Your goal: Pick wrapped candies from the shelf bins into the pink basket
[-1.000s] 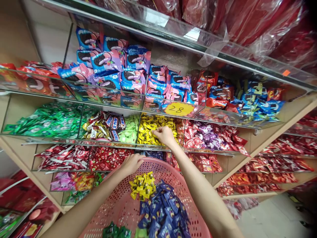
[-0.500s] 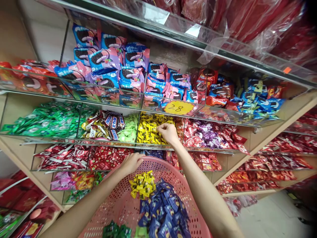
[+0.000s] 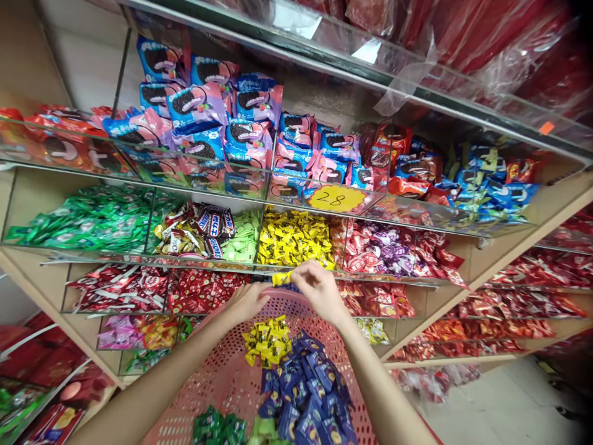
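A yellow wrapped candy is pinched in the fingers of my right hand, just above the far rim of the pink perforated basket. My left hand is closed over that same rim, a little to the left. Inside the basket lie a small heap of yellow candies, a larger pile of dark blue candies, some dark green ones and light green packets. Behind my right hand, the shelf holds a compartment full of matching yellow candies.
Green candies and Snickers bars fill compartments to the left; red and purple candies sit to the right. Blue Oreo packs are stacked above. A glass shelf edge and a yellow "28" tag front the shelves.
My right hand has come down and back from the yellow candy compartment to the basket rim, with a yellow candy now showing in its fingers. My left hand stays on the rim.
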Motion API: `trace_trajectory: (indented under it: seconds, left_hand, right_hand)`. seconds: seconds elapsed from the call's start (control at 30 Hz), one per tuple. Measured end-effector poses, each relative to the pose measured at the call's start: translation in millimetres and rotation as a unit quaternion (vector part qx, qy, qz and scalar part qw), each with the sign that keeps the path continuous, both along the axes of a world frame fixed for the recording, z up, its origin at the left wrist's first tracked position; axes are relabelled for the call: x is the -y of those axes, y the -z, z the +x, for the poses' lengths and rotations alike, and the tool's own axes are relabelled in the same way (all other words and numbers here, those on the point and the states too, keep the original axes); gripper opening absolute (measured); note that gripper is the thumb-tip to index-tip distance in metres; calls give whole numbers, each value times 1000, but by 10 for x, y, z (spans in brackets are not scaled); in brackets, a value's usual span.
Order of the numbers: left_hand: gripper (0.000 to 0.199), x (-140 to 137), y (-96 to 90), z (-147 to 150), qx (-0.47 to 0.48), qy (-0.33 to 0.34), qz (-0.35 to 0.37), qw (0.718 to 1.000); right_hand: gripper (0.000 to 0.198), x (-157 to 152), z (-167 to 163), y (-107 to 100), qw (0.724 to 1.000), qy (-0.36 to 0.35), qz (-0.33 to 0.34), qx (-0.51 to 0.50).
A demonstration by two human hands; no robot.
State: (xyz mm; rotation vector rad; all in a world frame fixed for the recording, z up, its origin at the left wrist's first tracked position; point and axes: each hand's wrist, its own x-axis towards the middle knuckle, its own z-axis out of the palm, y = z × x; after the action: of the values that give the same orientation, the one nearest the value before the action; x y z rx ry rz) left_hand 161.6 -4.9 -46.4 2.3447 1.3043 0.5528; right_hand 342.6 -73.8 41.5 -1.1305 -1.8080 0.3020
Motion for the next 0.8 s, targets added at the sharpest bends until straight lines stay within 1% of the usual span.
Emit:
trace_trajectory:
  seconds: [0.07,0.13,0.2,0.27,0.33,0.43,0.63,0.8]
  left_hand:
    - [27,-6,-2,-9,25,10,-15,1000]
    - [22,-23,-5,-21,55,24,-21,998]
    - [22,-47,-16,-33,76,52,-27,995]
    - [29,-66,-35,-46,89,94,-38,991]
    - [32,-73,-52,-55,95,134,-51,985]
    - [30,-71,-46,-61,103,162,-43,981]
    - [29,-113,53,-60,101,183,-34,977]
    - [26,-103,13,-63,96,188,-45,976]
  right_hand:
    - [15,74,-8,117,996,-53,-37,56]
    - [14,82,10,237,990,-73,-63,107]
    - [13,47,48,350,984,-60,-80,145]
    - [13,-2,91,445,982,-34,-89,165]
    - [13,-42,126,517,981,-16,-93,171]
    - [13,-78,153,580,982,-6,-92,165]
    - [14,-98,134,623,984,-11,-98,150]
    - [13,-110,122,655,985,-16,-106,136]
